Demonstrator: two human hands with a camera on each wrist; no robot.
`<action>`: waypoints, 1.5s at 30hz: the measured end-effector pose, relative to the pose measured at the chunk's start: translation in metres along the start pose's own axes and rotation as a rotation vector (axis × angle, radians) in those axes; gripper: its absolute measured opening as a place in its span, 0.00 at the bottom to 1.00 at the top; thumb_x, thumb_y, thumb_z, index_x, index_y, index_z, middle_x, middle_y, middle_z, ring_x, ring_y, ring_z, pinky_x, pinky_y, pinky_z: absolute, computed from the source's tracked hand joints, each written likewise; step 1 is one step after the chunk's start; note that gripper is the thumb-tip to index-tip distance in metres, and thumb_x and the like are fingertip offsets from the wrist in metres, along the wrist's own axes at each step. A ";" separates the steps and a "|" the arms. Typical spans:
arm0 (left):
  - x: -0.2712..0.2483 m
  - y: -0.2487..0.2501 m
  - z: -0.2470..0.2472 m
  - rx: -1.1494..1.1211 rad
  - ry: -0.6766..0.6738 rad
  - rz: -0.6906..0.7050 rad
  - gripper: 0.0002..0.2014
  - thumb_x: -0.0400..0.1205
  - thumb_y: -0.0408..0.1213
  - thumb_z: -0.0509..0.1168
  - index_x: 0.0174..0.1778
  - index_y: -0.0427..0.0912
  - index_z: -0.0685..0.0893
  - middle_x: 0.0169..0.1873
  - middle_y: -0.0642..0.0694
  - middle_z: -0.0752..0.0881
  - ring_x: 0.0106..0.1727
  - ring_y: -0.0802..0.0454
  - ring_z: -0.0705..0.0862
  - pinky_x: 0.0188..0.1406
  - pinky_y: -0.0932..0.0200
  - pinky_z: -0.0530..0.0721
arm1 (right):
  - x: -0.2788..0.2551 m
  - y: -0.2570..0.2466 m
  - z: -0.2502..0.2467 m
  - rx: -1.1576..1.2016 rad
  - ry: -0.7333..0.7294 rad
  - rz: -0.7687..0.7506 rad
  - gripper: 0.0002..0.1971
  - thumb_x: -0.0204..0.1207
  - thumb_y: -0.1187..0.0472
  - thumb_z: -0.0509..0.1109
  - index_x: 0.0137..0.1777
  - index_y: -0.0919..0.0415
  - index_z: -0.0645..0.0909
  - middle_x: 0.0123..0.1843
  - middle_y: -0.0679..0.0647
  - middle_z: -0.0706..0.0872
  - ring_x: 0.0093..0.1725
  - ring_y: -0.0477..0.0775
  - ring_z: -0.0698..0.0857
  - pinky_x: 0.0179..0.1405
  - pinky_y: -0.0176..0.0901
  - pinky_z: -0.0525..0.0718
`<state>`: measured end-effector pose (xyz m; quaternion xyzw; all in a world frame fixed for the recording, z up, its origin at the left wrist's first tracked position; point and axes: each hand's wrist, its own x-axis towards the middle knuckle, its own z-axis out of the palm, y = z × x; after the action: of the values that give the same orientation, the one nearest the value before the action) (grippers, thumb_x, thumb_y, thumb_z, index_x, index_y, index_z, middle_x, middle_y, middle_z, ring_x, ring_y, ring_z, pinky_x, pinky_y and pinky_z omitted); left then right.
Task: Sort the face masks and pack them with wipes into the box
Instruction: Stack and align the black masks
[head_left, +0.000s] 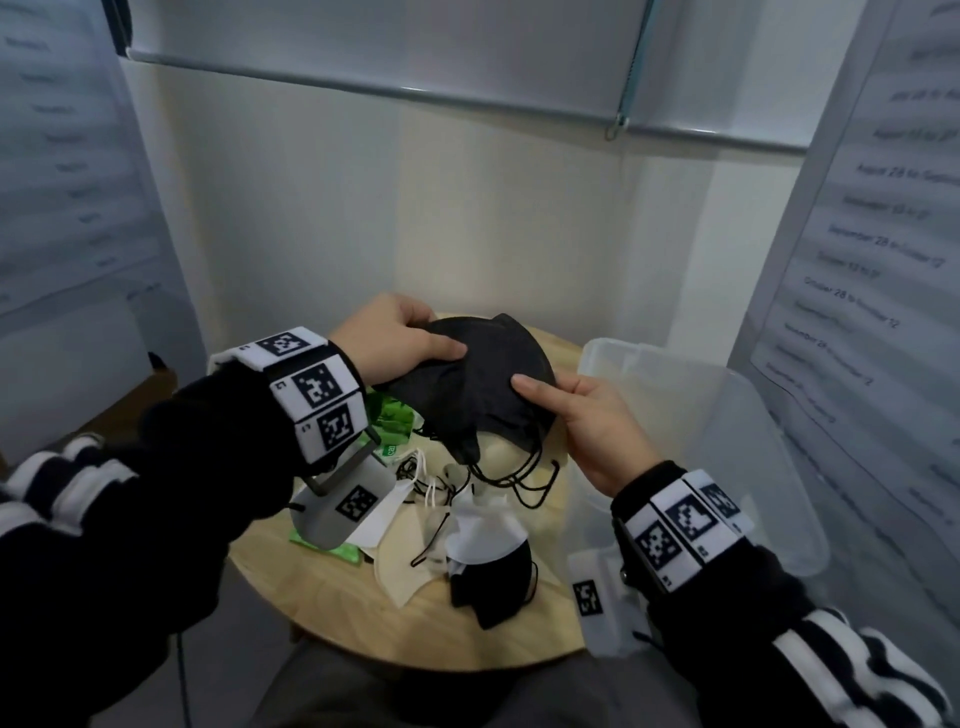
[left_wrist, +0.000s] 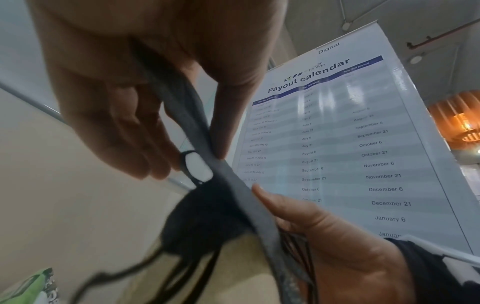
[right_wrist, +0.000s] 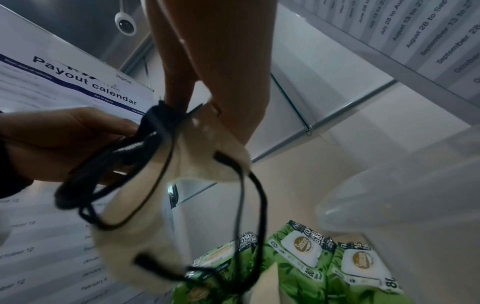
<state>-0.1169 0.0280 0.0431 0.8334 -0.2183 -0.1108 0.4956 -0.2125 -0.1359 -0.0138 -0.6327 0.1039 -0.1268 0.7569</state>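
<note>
Both hands hold a stack of black masks above the counter. The left hand pinches the stack's edge at ten o'clock, thumb on top; the right hand grips it at four o'clock, thumb pressed on the fabric — ear loops dangle beneath. Loose cream and black masks lie on the counter at six o'clock, green wipes packs at nine o'clock, and the clear box stands at three o'clock.
</note>
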 end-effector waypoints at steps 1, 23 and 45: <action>0.002 -0.002 -0.002 0.019 0.045 -0.005 0.09 0.74 0.37 0.74 0.32 0.44 0.81 0.31 0.44 0.83 0.36 0.45 0.82 0.45 0.52 0.81 | 0.000 0.000 -0.001 0.006 0.029 0.000 0.10 0.75 0.68 0.71 0.53 0.73 0.84 0.47 0.62 0.89 0.40 0.52 0.87 0.39 0.36 0.87; -0.014 0.011 -0.029 0.348 -0.177 -0.033 0.46 0.60 0.29 0.83 0.71 0.42 0.65 0.63 0.41 0.83 0.60 0.45 0.84 0.65 0.43 0.79 | 0.003 -0.005 -0.011 -0.270 0.169 -0.028 0.04 0.77 0.66 0.71 0.46 0.66 0.87 0.38 0.55 0.89 0.30 0.43 0.87 0.30 0.32 0.84; -0.008 0.014 -0.009 0.495 -0.147 0.424 0.10 0.66 0.40 0.80 0.32 0.46 0.83 0.63 0.58 0.80 0.60 0.61 0.78 0.57 0.69 0.69 | 0.021 -0.010 -0.019 -0.723 0.046 -0.181 0.06 0.79 0.64 0.68 0.43 0.56 0.84 0.36 0.45 0.84 0.40 0.42 0.80 0.43 0.30 0.75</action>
<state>-0.1241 0.0332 0.0591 0.8541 -0.4425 -0.0087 0.2732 -0.1992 -0.1620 -0.0070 -0.8628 0.1027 -0.1622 0.4677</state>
